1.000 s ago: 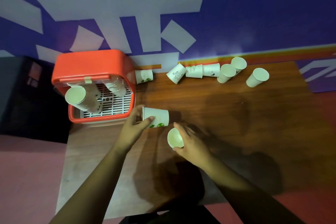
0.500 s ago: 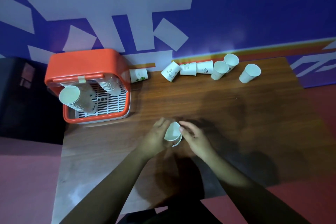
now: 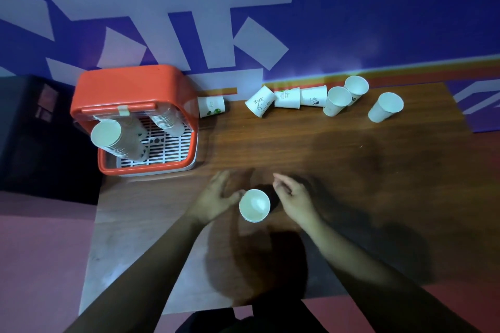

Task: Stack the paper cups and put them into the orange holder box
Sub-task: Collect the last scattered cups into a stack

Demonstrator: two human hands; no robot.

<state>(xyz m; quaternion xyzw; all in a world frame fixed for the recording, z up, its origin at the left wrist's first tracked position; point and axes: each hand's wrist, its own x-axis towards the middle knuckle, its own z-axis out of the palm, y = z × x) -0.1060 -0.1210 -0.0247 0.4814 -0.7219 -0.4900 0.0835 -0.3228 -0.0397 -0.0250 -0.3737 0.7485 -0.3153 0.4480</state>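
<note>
A short stack of white paper cups (image 3: 254, 205) stands upright, mouth up, near the table's front middle. My left hand (image 3: 216, 197) lies just left of it with fingers spread; its thumb is at the rim. My right hand (image 3: 293, 197) hovers just right of it, fingers loosely curled, holding nothing. The orange holder box (image 3: 130, 84) stands at the back left, its front open. Inside it lean a tall cup stack (image 3: 111, 138) and a second stack (image 3: 165, 120). Several loose cups lie along the wall, from one cup (image 3: 211, 107) beside the box to the far-right cup (image 3: 385, 107).
The wooden table (image 3: 351, 170) ends at the blue and white wall behind. A dark cabinet (image 3: 32, 130) stands left of the box. Reddish floor shows to the left and the right of the table.
Each hand held one cup; they brought the two together and nested them. The nested cups now stand on the table and both hands have let go and drawn apart.
</note>
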